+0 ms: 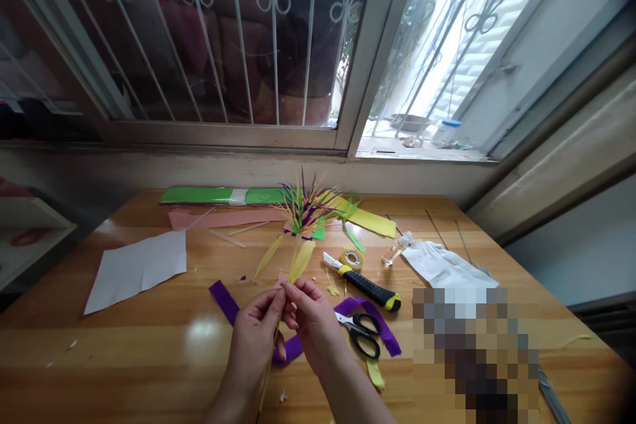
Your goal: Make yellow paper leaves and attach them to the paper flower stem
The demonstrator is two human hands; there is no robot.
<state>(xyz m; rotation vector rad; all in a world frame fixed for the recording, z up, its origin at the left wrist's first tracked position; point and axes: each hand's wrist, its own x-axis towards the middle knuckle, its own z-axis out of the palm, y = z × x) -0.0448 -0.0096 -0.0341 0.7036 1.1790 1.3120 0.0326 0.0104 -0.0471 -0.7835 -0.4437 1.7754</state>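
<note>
Closest to view, the left hand (254, 326) and the right hand (317, 319) meet with fingers curled nearly closed, thumbs and fingertips pinching a thin yellow stem (266, 371) whose lower end trails down between the wrists. Just beyond the fingertips is a narrow yellow paper leaf (302, 262), and farther past it a spiky tuft of purple, yellow and green paper strips (309, 209). Black-handled metal scissors (354, 327) lie just right of the right hand, a black-and-yellow utility knife (370, 286) beyond them.
</note>
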